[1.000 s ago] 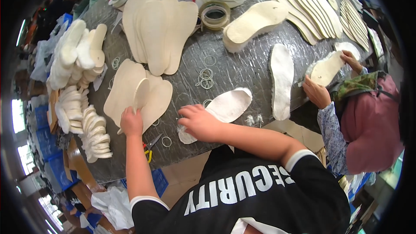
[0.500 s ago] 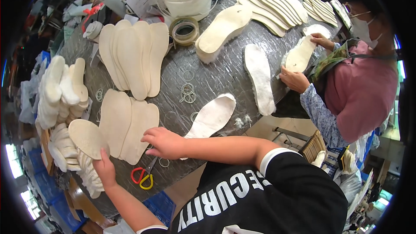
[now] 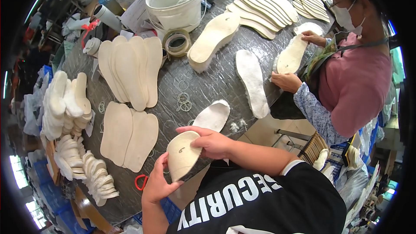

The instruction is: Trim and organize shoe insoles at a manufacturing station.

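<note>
Left of the white bucket [image 3: 182, 19], fleecy insoles [image 3: 65, 108] lie stacked. Nearer you than the bucket, your left hand [image 3: 157, 184], half curled, grips the near left edge of a cream insole [image 3: 181, 162]. Inside the bucket shows something pale, unidentifiable. The cream insole is bowed, its long axis foreshortened, a rounded end toward the bucket; toe or heel cannot be told. Your right hand [image 3: 212, 142] pinches its far right edge, thumb on top.

Bucket [image 3: 184, 17]: white, upright on the far part of the surface [image 3: 214, 84].
Tape [image 3: 178, 52]: rolled, just beside the bucket.
Flask [image 3: 111, 18]: pale, cylindrical, left of the bucket.
</note>
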`<state>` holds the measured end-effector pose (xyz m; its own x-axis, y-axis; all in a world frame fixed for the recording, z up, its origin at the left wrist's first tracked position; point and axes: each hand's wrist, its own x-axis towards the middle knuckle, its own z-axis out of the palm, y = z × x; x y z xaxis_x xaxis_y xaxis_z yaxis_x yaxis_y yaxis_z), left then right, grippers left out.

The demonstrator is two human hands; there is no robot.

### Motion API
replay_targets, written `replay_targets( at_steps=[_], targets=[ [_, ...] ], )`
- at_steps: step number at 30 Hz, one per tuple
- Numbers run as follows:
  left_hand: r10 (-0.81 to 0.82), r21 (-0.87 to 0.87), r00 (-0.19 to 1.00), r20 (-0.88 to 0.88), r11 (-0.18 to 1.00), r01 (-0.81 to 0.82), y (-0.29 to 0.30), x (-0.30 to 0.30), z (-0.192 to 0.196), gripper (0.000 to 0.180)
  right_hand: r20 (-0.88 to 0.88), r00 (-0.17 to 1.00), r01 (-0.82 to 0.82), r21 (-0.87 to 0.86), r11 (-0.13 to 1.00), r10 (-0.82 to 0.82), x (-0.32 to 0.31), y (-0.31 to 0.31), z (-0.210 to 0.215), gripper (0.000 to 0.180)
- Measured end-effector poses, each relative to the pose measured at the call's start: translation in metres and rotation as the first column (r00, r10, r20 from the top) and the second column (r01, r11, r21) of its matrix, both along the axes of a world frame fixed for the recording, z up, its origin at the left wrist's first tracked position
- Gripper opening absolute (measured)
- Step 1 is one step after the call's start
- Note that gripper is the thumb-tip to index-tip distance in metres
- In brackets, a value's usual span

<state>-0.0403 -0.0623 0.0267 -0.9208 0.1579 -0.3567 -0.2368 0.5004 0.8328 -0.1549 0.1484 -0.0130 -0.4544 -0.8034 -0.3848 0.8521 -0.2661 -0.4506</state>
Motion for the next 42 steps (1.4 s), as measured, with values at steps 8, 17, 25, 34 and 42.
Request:
replay_targets(
  at_steps=[8, 17, 25, 34, 42],
  targets=[
    [0.374, 0.429, 0.889, 0.265, 0.780, -0.456, -0.022, -0.007, -0.002, 0.084, -0.691, -0.054, 0.901, 0.277, 0.333, 0.720, -0.176, 0.050, -0.022, 0.065],
    [0.436, 0.512, 0.839, 0.326, 0.664, -0.544, -0.014, 0.029, -0.019, 0.088, -0.525, -0.114, 0.771, 0.489, 0.408, 0.843, -0.248, 0.052, -0.030, 0.014],
    [0.490, 0.473, 0.796, 0.356, 0.640, -0.605, -0.001, 0.038, -0.020, 0.074, -0.815, -0.269, 0.811, 0.096, 0.577, 0.513, -0.225, 0.060, -0.035, 0.024],
    [0.256, -0.250, 0.962, -0.090, 0.930, -0.271, 0.062, -0.019, -0.009, 0.053, -0.869, 0.405, 0.674, 0.494, 0.549, 0.285, -0.074, 0.106, -0.067, 0.019],
    [0.587, -0.030, 0.801, -0.117, 0.804, -0.593, 0.021, -0.016, -0.035, 0.048, -0.807, 0.097, 0.718, 0.462, 0.520, 0.582, -0.077, 0.104, -0.091, 0.024]
  ],
)
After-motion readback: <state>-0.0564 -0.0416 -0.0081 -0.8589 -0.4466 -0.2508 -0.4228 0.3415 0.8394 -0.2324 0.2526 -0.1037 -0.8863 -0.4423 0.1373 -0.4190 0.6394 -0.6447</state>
